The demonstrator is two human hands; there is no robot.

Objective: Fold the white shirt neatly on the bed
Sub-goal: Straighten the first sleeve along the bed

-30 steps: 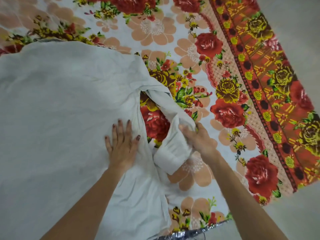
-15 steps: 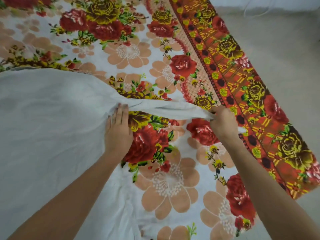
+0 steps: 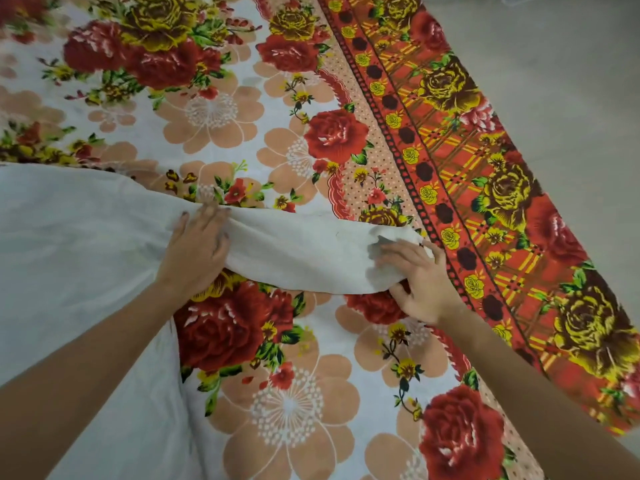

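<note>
On my feed the bed, spread with a floral cotton sheet of red roses, peach blossoms and an orange-and-yellow border [image 3: 294, 410], fills most of the view. A strip of plain grey floor [image 3: 554, 81] shows beyond its right edge. The white cotton shirt [image 3: 69, 254] lies flat on the sheet at the left, its body running out of frame. Its long white sleeve [image 3: 304, 258] stretches sideways to the right across the roses, reaching nearly to the border. I read this as the sleeve being drawn straight so it can be folded back over the body without creases. The left hand [image 3: 197, 251] lies flat with straight fingers where sleeve meets body, its grip released. I judge it is pressing down to anchor the shirt against the pull. The right hand [image 3: 419, 275] has its grip closed on the sleeve's cuff end, fingers over the top and thumb tucked under the lower edge, though blur softens the detail. I can read no brand, label or writing on shirt or sheet.
</note>
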